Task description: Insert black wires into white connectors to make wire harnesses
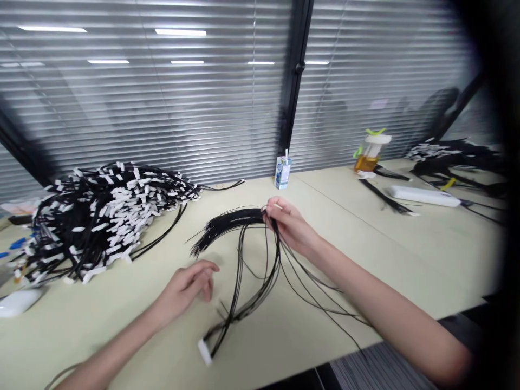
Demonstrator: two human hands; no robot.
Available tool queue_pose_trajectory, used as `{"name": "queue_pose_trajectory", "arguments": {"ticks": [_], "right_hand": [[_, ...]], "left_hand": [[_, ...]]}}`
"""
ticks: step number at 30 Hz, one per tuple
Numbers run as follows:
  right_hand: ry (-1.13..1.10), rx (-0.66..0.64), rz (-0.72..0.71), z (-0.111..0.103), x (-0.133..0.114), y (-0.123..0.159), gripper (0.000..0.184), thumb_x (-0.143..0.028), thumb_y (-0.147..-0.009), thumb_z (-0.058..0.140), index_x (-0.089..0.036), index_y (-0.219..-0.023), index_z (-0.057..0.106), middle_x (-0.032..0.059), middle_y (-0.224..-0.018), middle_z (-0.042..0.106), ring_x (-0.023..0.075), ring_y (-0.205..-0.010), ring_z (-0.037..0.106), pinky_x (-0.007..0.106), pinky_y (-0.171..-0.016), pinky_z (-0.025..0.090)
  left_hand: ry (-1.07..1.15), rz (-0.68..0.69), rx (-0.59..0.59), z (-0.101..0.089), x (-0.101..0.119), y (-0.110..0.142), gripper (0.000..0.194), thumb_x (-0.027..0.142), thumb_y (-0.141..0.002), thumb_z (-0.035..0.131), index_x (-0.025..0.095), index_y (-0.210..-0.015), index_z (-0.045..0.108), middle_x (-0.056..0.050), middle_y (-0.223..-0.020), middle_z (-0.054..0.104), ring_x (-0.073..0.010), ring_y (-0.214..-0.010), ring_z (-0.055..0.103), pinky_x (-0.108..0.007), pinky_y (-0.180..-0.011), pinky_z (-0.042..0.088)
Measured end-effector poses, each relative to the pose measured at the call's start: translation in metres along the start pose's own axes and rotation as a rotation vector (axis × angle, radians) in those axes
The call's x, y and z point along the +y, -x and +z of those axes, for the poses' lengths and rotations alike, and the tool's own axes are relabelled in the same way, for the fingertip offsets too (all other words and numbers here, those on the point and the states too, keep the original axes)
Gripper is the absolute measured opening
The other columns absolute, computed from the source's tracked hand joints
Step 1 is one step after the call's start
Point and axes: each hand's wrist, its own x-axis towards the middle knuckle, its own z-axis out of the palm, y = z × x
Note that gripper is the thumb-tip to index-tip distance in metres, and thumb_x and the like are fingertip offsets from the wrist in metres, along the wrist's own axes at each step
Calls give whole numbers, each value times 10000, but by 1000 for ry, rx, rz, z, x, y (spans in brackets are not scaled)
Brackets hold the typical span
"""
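Above the table, my right hand (286, 222) is closed on a bundle of thin black wires (233, 221). One end of the bundle juts out to the left, while other strands droop below the hand and trail towards the right forearm. A white connector (205, 351) sits at the lower end of some hanging wires, near the front of the table. My left hand (189, 288) is to the left of those hanging strands, its fingers loosely bent and apart with nothing in them.
A large heap of black cables with white connectors (122, 216) covers the table's left side. A small drink carton (283, 172) stands by the blinds. At right are a jar of amber liquid (369, 157), a white power strip (426, 195) and more cables (463, 160). A white mouse-like object (19, 303) lies far left.
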Motion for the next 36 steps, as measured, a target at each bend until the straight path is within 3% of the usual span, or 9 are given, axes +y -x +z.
{"name": "queue_pose_trajectory", "arguments": {"ticks": [4, 7, 11, 15, 20, 27, 32, 36], "right_hand": [[50, -145, 164, 36, 11, 24, 207, -280, -790, 643, -149, -823, 486, -12, -770, 531, 72, -624, 503, 168, -496, 383], [124, -249, 251, 61, 21, 46, 253, -301, -734, 694, -160, -788, 491, -16, -672, 553, 88, -547, 502, 196, -467, 393], [215, -250, 297, 80, 29, 69, 244, -329, -745, 675, -174, -778, 489, -14, -678, 563, 104, -561, 518, 211, -472, 398], [265, -216, 278, 82, 30, 71, 230, -331, -747, 671, -178, -762, 501, -30, -669, 533, 97, -583, 510, 212, -513, 401], [254, -232, 275, 78, 31, 61, 223, -358, -761, 654, -168, -778, 537, -19, -687, 545, 96, -597, 505, 231, -570, 404], [185, -260, 380, 67, 32, 52, 271, -372, -781, 635, -187, -943, 520, 6, -899, 544, 103, -761, 536, 258, -724, 433], [156, -444, 544, 63, 28, 51, 306, -441, -826, 567, -157, -930, 520, 27, -842, 569, 115, -756, 555, 289, -738, 447], [180, -623, 599, 68, 26, 55, 239, -368, -798, 619, -135, -827, 575, 30, -763, 591, 129, -733, 549, 279, -710, 418]], "left_hand": [[119, -4, 33, 10, 10, 2, 283, 362, -915, 407, 161, -1020, 577, -87, -864, 663, -216, -846, 588, -351, -851, 393], [247, -1, 10, 23, 20, 7, 319, 408, -928, 343, 184, -1062, 527, -93, -987, 617, -217, -884, 581, -359, -821, 429], [340, -37, -90, 36, 31, 15, 182, 352, -851, 549, 185, -918, 520, -72, -928, 625, -211, -873, 584, -336, -782, 433], [395, -94, -106, 39, 33, 17, 162, 262, -813, 617, 199, -911, 505, -56, -897, 653, -194, -847, 601, -334, -798, 416], [419, -130, -15, 36, 29, 14, 167, 216, -805, 617, 213, -934, 511, -36, -842, 675, -183, -852, 599, -313, -811, 393], [424, -118, 63, 34, 27, 14, 158, 223, -811, 617, 215, -932, 516, -21, -865, 678, -154, -827, 581, -269, -777, 390], [399, -108, 108, 34, 25, 15, 140, 236, -801, 634, 201, -902, 545, -4, -768, 660, -151, -761, 577, -263, -736, 383], [414, -111, 143, 34, 23, 15, 165, 233, -799, 638, 210, -937, 552, 23, -683, 619, -136, -684, 549, -252, -687, 363]]}}
